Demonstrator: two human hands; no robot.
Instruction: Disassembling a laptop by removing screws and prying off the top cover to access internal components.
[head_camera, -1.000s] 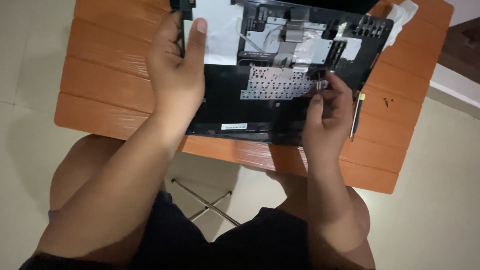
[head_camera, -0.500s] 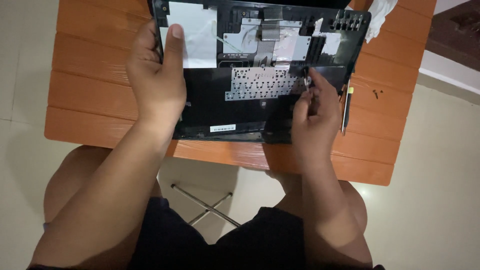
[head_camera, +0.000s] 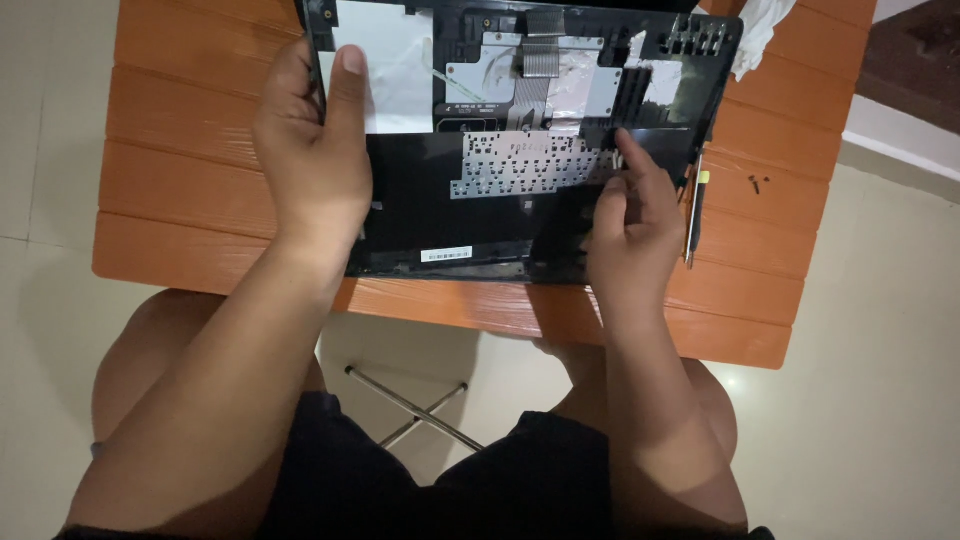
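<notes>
The opened black laptop case lies flat on the orange slatted table, with its inner side up, showing silver metal plates and a white sheet. The left hand grips the left edge of the case, fingers curled around the rim and thumb pressed on the white sheet. The right hand rests on the right part of the case, index finger stretched out and touching the black panel, other fingers bent loosely; a screwdriver lies just beside the case at its right edge, near two small screws.
</notes>
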